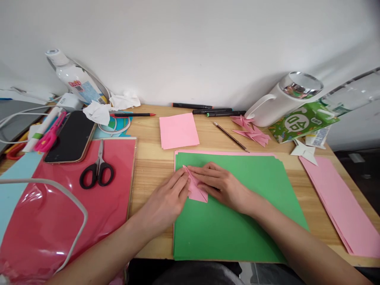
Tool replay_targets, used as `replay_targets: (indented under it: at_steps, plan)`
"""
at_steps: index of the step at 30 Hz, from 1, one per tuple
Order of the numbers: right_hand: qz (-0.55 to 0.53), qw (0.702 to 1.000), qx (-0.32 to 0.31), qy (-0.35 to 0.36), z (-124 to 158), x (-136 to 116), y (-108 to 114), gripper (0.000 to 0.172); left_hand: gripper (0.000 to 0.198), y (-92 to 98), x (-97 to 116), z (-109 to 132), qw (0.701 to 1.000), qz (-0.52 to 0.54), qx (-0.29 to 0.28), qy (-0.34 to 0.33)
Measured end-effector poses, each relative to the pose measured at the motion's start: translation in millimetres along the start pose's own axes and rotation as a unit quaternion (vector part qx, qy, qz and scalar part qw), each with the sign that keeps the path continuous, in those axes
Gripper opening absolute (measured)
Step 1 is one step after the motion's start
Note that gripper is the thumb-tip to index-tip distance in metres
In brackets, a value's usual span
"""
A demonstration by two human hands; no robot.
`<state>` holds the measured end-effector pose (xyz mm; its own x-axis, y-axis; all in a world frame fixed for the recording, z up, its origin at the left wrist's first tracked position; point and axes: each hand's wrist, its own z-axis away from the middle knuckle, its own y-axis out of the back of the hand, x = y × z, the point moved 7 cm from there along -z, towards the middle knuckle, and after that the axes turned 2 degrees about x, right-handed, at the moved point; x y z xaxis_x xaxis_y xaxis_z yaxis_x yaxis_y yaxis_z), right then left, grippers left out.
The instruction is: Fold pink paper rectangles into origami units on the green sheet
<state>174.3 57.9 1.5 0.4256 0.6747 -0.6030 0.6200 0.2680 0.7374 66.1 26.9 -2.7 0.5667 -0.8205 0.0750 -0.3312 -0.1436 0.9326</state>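
Note:
A small folded piece of pink paper (197, 194) lies on a stack of green paper (243, 233), with a crease running down it to a pointed top. My left hand (170, 194) has its fingers bent together over the paper's left edge. From the other side, my right hand (225, 184) presses its fingertips on the upper right part, its thumb lower down. Both hands grip the paper, and their fingers cover some of its edges. Beyond them sits a stack of square pink sheets (179, 131).
Black-handled scissors (97, 168) and a phone (71, 136) lie at left on a red folder (118, 202). A pencil (231, 137), markers (221, 111), folded pink pieces (252, 132) and a white mug (276, 103) stand behind. Pink strips (341, 206) lie at right.

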Motion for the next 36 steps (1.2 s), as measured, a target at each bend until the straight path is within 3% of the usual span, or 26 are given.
replay_targets:
  at_steps: [16,26,36]
  plan:
    - [-0.06,0.998,-0.017,-0.019,2.2,6.1,-1.6,0.039,0.027,-4.7,-1.2,0.1,1.0,-0.01,-0.009,0.007]
    - [-0.01,0.999,-0.043,-0.001,-0.4,-3.8,-2.2,0.035,0.028,-2.7,-0.3,-2.0,1.0,-0.025,-0.008,-0.004]
    - [-0.035,0.998,-0.051,0.0,0.4,-1.6,-1.8,0.036,0.028,1.0,0.3,-4.7,0.999,-0.04,-0.007,-0.006]
